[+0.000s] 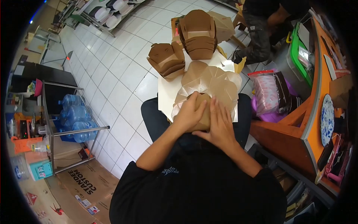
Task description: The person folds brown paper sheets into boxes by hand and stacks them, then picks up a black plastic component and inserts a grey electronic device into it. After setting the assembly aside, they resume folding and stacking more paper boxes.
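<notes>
In front of my body a brown paper food box [202, 118] is partly folded, and both hands are on it. My left hand [189, 115] grips its left side, with thumb and fingers closed on the cardboard. My right hand [220, 125] holds the other side, its fingers lying close together along the panel and the thumb at the near edge. Flat box blanks [214, 80] with shiny inner flaps lie underneath, fanned out. Beyond them stand a tall stack of folded boxes [198, 41] and a shorter stack [168, 61]. The box's underside is hidden.
A white board [166, 98] lies under the blanks. At right are an orange wooden desk [289, 128], a bag of pink-and-white packs [266, 93] and a green-lidded bin [298, 56]. Another person's leg [258, 39] is at the back. Water jugs [76, 115] sit on a rack at left.
</notes>
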Motion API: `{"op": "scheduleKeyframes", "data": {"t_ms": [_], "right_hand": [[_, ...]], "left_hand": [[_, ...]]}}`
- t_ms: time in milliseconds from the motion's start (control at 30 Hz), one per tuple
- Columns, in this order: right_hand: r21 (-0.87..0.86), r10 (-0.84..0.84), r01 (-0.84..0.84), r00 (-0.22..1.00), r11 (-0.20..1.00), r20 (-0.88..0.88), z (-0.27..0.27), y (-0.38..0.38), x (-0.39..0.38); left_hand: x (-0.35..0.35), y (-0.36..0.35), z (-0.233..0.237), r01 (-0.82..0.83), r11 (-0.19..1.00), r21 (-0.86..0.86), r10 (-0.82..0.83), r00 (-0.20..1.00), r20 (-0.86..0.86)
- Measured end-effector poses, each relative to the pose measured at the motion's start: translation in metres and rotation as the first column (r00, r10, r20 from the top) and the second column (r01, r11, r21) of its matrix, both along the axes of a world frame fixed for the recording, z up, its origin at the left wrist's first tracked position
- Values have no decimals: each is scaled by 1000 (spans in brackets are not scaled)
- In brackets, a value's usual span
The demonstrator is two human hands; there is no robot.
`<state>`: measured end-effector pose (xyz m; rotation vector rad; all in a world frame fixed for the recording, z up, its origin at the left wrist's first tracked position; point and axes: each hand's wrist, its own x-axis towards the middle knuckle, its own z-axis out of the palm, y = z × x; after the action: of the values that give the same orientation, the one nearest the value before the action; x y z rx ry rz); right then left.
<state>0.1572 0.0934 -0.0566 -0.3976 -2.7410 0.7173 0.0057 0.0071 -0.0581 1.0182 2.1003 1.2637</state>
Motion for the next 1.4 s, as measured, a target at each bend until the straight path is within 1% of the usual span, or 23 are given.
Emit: {"op": "scheduleKeyframes", "data": {"t_ms": [67, 100, 200, 233, 333, 400, 500, 533, 567, 600, 667, 700, 767, 800, 833, 867, 967, 1033, 1133, 1200, 1267, 1300, 1400], "right_hand": [[1, -65, 66, 992, 998, -109, -14, 10, -11], [-78, -75, 63, 983, 995, -168, -20, 13, -15], [-68, -106, 96, 982, 993, -156, -29, 27, -22], [-130, -133, 113, 979, 985, -157, -25, 32, -24], [-243, -195, 154, 969, 958, -154, -17, 46, -25], [-227, -209, 168, 963, 959, -172, -23, 54, -23], [-281, -233, 174, 953, 944, -194, -28, 55, -22], [-378, -249, 166, 951, 911, -184, -33, 54, -19], [-466, -264, 155, 948, 871, -177, -39, 55, -18], [-547, -275, 141, 946, 825, -172, -45, 57, -18], [-561, -223, 133, 970, 817, -95, -67, 55, -14], [-569, -194, 129, 979, 812, -56, -66, 52, -14], [-461, -34, -80, 972, 884, -234, -64, 41, -14], [-393, 53, -179, 949, 902, -311, -61, 35, -14], [-513, 48, -200, 955, 835, -293, -65, 31, -11], [-517, 41, -192, 957, 834, -288, -65, 29, -7], [-510, 36, -187, 956, 840, -292, -62, 29, 3], [-470, 66, -221, 944, 854, -324, -43, 35, 1], [-76, 268, -414, 706, 907, -656, 5, 51, -37], [-62, 279, -413, 710, 908, -647, 27, 54, -57], [88, 402, -402, 823, 911, -401, 57, 68, -72], [80, 375, -371, 858, 925, -352, 76, 61, -82], [262, 487, -416, 806, 871, -337, 94, 54, -111]], "left_hand": [[6, 3, 1, 74, 997, 35, -77, 992, 99], [11, 4, 14, 106, 994, -16, -104, 990, 99], [9, 3, 79, 211, 924, -318, -158, 970, 185], [8, -6, 66, 166, 981, -104, -158, 984, 82], [-15, -20, 67, 96, 961, 258, -61, 988, -143], [-33, -30, 53, -11, 981, 195, 57, 971, -231], [-39, -45, 15, -49, 999, 3, 49, 995, -85], [-35, -49, 5, -36, 998, -59, 35, 999, -18], [-32, -51, -1, 88, 994, -67, -82, 993, 90], [-28, -48, -25, 161, 986, 47, -166, 979, 121], [-18, -37, -39, 120, 991, 61, -134, 928, 347], [-14, -31, -40, 108, 989, 101, -130, 961, 244], [-7, -21, -40, 98, 979, 178, -105, 994, 33], [-4, -17, -40, 94, 965, 244, -106, 994, 34], [-1, -15, -40, 93, 947, 308, -108, 993, 35], [0, -13, -39, 93, 924, 370, -113, 993, 34], [-1, -15, -17, 275, 896, 350, -189, 947, -261], [-7, -19, -10, 272, 883, 382, -162, 941, -296], [-28, -28, 23, 246, 881, 405, -102, 933, -344], [-44, -35, 52, 208, 902, 377, -59, 926, -372], [-58, -44, 75, 140, 938, 317, 0, 915, -403], [-68, -46, 81, 147, 929, 339, 21, 895, -445], [-84, -50, 94, 128, 901, 414, 120, 844, -523]]}}
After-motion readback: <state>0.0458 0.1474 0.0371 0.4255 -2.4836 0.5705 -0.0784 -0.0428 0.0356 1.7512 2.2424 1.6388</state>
